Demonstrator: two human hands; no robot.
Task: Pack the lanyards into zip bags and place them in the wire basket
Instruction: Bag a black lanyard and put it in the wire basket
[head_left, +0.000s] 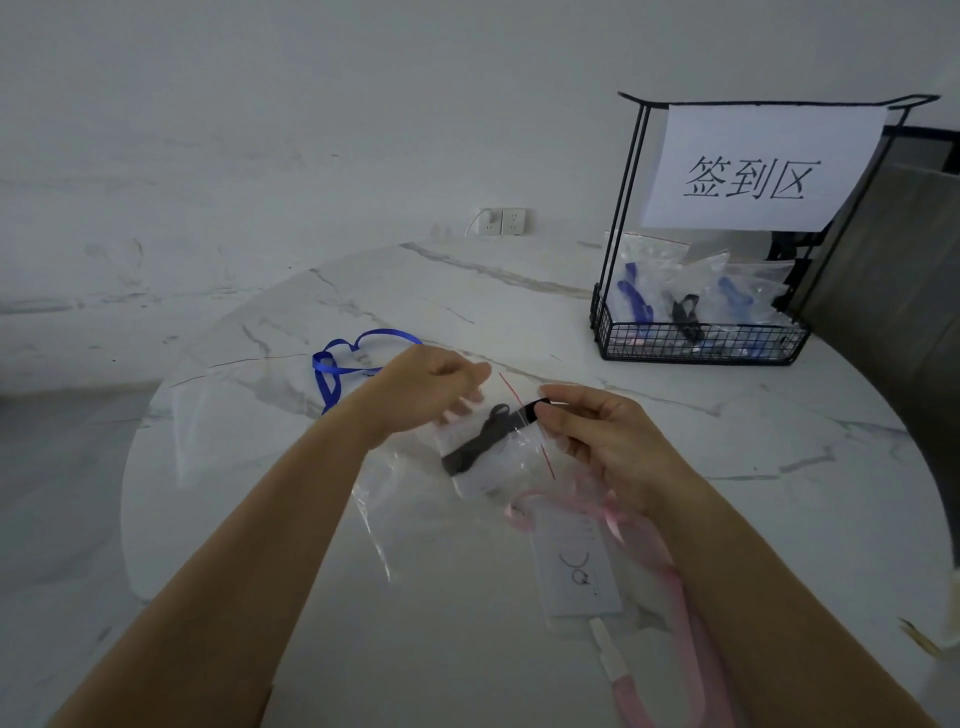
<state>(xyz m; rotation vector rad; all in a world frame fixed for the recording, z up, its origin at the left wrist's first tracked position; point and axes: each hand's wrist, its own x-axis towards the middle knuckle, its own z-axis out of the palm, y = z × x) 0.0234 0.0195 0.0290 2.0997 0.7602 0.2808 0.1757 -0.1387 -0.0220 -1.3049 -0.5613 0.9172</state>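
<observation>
head view: black lanyard (475, 441) end past zip bag (488, 457) mouth.

We see a black lanyard (480, 439) half inside a clear zip bag (488, 457); the wire basket (698, 340) holds filled bags.

Two bare forearms reach up from the lower corners of the frame and converge just below centre. The left hand (421, 389), left of centre, is held palm down with its fingers curled loosely and tips pinched together. The right hand (602, 431), right of centre, faces it with the thumb and forefinger pressed together in a pinch, remaining fingers folded beneath
</observation>
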